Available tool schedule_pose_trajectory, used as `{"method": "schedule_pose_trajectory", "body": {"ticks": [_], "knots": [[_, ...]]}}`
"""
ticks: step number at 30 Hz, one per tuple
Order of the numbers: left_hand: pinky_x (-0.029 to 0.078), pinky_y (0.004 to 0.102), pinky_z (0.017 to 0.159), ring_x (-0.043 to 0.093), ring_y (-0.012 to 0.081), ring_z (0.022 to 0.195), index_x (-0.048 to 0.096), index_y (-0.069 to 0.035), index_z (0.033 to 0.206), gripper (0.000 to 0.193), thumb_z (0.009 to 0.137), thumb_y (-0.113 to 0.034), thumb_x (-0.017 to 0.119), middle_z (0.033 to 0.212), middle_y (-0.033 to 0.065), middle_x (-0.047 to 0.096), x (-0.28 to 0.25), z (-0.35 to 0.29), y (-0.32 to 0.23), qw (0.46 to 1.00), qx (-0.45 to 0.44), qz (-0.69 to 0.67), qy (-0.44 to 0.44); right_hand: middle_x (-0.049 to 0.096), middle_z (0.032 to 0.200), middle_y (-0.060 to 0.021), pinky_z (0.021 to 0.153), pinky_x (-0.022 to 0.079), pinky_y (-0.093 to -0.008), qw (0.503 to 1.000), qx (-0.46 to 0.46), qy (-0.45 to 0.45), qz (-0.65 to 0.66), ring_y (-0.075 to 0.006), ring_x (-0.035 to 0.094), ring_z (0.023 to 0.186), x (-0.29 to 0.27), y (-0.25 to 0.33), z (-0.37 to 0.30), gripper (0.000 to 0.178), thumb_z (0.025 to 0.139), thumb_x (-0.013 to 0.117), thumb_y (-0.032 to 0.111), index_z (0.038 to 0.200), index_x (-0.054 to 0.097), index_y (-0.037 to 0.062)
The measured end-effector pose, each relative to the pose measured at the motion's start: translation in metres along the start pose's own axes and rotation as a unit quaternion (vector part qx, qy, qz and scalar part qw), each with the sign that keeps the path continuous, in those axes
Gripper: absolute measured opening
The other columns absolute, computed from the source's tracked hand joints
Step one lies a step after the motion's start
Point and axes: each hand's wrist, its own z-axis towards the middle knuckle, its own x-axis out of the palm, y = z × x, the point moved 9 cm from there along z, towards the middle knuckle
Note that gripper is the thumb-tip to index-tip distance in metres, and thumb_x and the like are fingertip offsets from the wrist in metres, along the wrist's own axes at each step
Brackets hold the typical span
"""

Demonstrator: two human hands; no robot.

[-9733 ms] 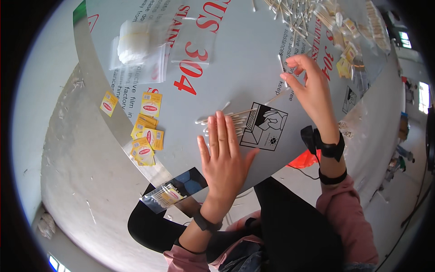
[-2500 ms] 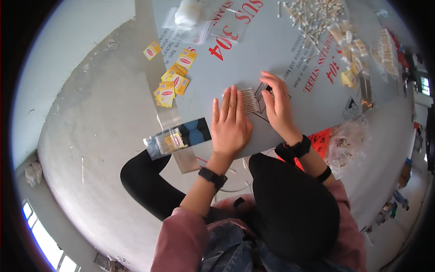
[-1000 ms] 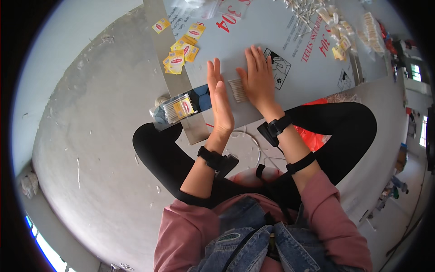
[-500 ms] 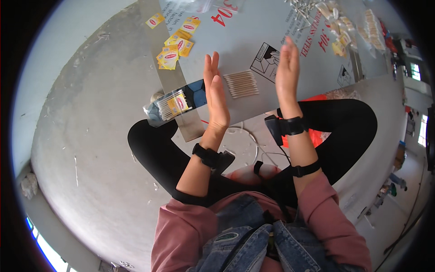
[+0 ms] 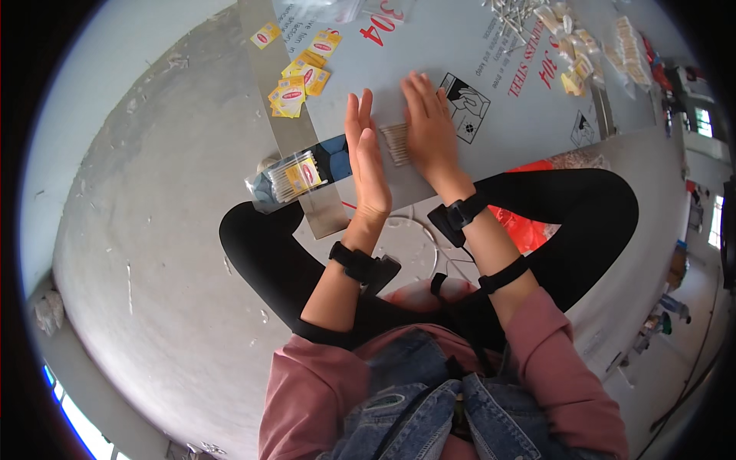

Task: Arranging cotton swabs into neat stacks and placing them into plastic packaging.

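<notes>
A flat row of cotton swabs (image 5: 395, 144) lies on the grey metal sheet (image 5: 414, 57), between my two hands. My right hand (image 5: 432, 142) is laid palm down over the row's right part, fingers stretched out, so that part is hidden. Just left of the row, my left hand (image 5: 369, 169) stands on edge with its fingers straight and holds nothing. Beside it, at the sheet's near left edge, a clear bag (image 5: 264, 195) contains more swabs and a yellow card (image 5: 303, 175). Part of that bag rests over a dark blue patterned piece (image 5: 334, 158).
Several yellow cards (image 5: 291, 96) are spread at the far left of the sheet. Loose swabs (image 5: 515, 19) and bundled swabs (image 5: 573, 46) lie at the far right, with a clear bag of swabs (image 5: 632, 50) beyond. My bent legs (image 5: 586, 203) flank the sheet's near side.
My right hand has moved left and turned palm down onto the row of cotton swabs, covering its right part. My left hand has hardly moved.
</notes>
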Motion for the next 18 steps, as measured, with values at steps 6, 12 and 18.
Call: {"method": "schedule_pose_trajectory", "body": {"ticks": [6, 12, 18], "knots": [[0.004, 0.0381, 0.124, 0.013, 0.025, 0.153, 0.016, -0.004, 0.158, 0.069, 0.101, -0.034, 0.04, 0.164, 0.0166, 0.021, 0.016, -0.003, 0.007, 1.0, -0.011, 0.003, -0.013, 0.044, 0.152, -0.0136, 0.121, 0.027, -0.0447, 1.0, -0.021, 0.002, 0.021, -0.0282, 0.036, 0.145, 0.002, 0.008, -0.001, 0.051, 0.093, 0.049, 0.007, 0.143, 0.046, 0.0026], [0.008, 0.0379, 0.123, 0.014, 0.0261, 0.153, 0.021, -0.003, 0.157, 0.064, 0.099, -0.026, 0.039, 0.163, 0.0183, 0.024, 0.003, -0.003, 0.003, 0.998, -0.017, -0.047, -0.042, 0.045, 0.15, -0.0139, 0.12, 0.031, -0.0447, 0.998, -0.031, 0.004, 0.046, -0.0287, 0.039, 0.143, 0.002, 0.009, 0.001, 0.052, 0.09, 0.045, -0.001, 0.142, 0.046, 0.0026], [0.028, 0.0377, 0.116, 0.039, 0.0243, 0.142, 0.044, -0.002, 0.145, 0.051, 0.095, -0.004, 0.049, 0.149, 0.0165, 0.046, -0.065, -0.004, -0.103, 0.959, 0.139, 0.235, -0.072, 0.047, 0.148, -0.0145, 0.118, 0.032, -0.0458, 0.998, -0.052, -0.011, 0.042, -0.0313, 0.041, 0.141, 0.001, 0.009, 0.0, 0.054, 0.087, 0.043, -0.007, 0.14, 0.047, 0.003]]}}
